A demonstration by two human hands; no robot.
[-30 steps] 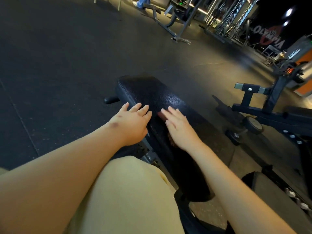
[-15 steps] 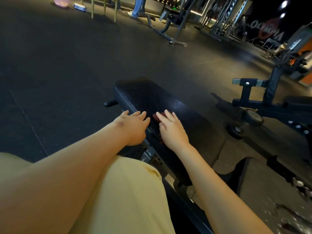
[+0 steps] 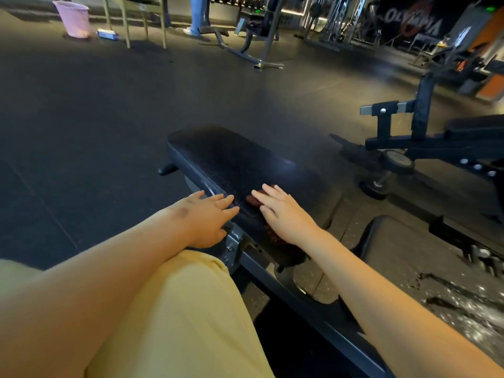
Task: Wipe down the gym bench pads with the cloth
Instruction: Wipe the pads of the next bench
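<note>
Starting far left: pink bin (image 3: pixel 73 19) stands upright on the dark floor (image 3: pixel 81 118) at the back. It is seen side-on, so its contents can't be told. Just right of it a small pale pack (image 3: pixel 107 34) lies on the floor, its label too blurred to read. Next come thin frame legs (image 3: pixel 144 25), then a person's legs (image 3: pixel 197 15) in jeans, standing far back.

In the foreground, a knee (image 3: pixel 177 309) in yellow fabric fills the lower left.

Left hand (image 3: pixel 207 216) lies palm down on the near left edge of the pad (image 3: pixel 234 159). Its fingers are straight and slightly spread, gripping nothing, and the fingertips reach onto the black textured top.

The pad runs away from the camera, black, with a metal frame under its near end.

Cloth (image 3: pixel 255 201), dark red, lies flat on the near part of the pad, right of the left hand and not touching it. It is mostly covered: one bit shows past the fingertips, another by the wrist.

Grey machine frame (image 3: pixel 261 36) stands at back centre.

Right hand (image 3: pixel 283 214) presses flat on the cloth, palm down, fingers straight and close together, not curled round it.

Banner (image 3: pixel 411 21) at the upper right reads "OLYMPIA" in pale letters over a red mark. A second bench (image 3: pixel 436 143) sits to the right, black, with a small wheel (image 3: pixel 395 159) at its foot, well apart from the hands. Another dark pad (image 3: pixel 409 255) lies at the lower right.
</note>
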